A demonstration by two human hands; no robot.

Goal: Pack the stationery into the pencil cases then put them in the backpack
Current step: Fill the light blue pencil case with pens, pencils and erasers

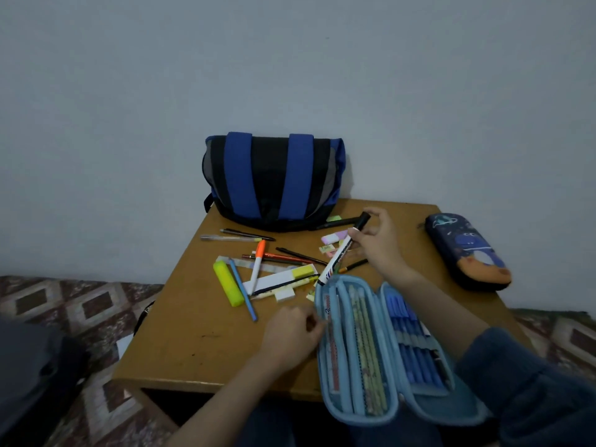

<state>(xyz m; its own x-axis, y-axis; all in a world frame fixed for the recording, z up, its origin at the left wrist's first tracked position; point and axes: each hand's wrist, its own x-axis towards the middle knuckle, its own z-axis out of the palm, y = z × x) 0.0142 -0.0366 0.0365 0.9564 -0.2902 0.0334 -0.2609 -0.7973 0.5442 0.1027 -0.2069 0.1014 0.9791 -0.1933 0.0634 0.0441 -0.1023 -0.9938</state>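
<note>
Head-worn view, down onto table [200, 346]

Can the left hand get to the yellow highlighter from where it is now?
Probably yes. The yellow highlighter lies uncovered on the table; only a thin blue pen lies between it and the left hand. That hand seems to grip the rim of the open pencil case, so it must let go first.

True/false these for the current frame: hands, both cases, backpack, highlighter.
1. The right hand holds the black-capped marker. True.
2. The light blue pencil case is zipped shut. False: it lies open, pens inside.
3. The dark pencil case is inside the backpack. False: it lies on the table.
4. The yellow highlighter lies on the table. True.
5. The left hand grips the light blue pencil case's edge. True.
</note>
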